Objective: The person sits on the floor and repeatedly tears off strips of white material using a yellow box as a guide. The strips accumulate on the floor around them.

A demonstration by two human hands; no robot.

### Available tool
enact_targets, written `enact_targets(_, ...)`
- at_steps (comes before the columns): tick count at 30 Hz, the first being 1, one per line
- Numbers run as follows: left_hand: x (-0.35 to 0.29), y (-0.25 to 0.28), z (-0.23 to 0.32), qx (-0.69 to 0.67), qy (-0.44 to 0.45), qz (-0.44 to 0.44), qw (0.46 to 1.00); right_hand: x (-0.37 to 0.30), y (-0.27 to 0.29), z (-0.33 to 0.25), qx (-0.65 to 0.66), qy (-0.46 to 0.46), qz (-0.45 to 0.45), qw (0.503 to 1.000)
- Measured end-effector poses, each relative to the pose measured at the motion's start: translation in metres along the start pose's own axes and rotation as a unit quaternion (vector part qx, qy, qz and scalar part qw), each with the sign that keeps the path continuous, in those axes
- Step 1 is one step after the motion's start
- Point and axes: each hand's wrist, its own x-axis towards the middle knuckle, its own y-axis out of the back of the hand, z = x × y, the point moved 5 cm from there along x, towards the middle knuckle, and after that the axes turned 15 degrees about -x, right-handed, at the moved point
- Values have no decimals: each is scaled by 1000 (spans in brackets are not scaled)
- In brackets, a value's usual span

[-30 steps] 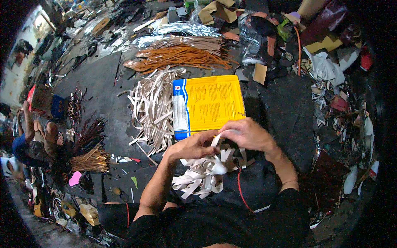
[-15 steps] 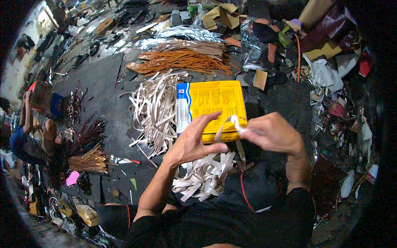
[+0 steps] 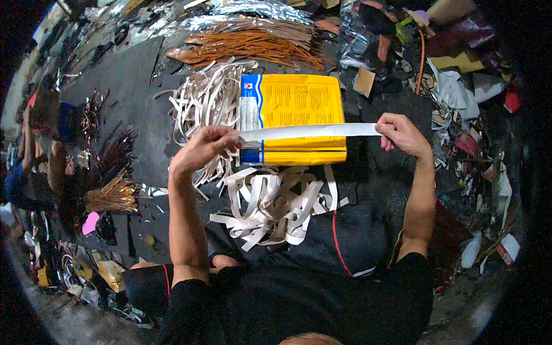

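A flat white strip (image 3: pixel 310 131) is stretched level between my two hands. My left hand (image 3: pixel 210 146) pinches its left end, and my right hand (image 3: pixel 401 135) grips its right end with curled fingers. Beneath the strip lies a yellow rectangular container (image 3: pixel 299 103) with a blue band on its left side. A loose pile of off-white strips (image 3: pixel 198 100) spreads to the left of the container, partly behind my left hand. Closer to my body, a second tangle of off-white strips (image 3: pixel 276 207) lies curled on the dark surface.
Bundles of orange-brown strips (image 3: pixel 247 52) and silvery strips (image 3: pixel 253 8) lie beyond the container. Scraps and a crumpled white sheet (image 3: pixel 451 95) crowd the right side. Another person's arm (image 3: pixel 26 138) shows at the far left, near golden-brown strips (image 3: pixel 112 192).
My hands have moved apart, and the strip, bunched at my right hand before, is now pulled out straight. My left hand has closed on its end. The view has shifted slightly.
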Motion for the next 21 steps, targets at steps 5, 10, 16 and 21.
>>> enact_targets(5, 12, 6, -13, -83, -22, 171, 982, 22, -16, 53, -56, -72, -26, 996)
enact_targets(10, 19, 9, -36, -61, -94, 245, 963, 45, -24, -56, -174, 106, 266, 942)
enact_targets(16, 22, 1, -24, -25, -105, 280, 954, 103, -129, -172, -92, 446, 222, 862)
enact_targets(21, 27, 7, -37, -65, -106, 309, 943, 128, -156, -180, -33, 410, 175, 894)
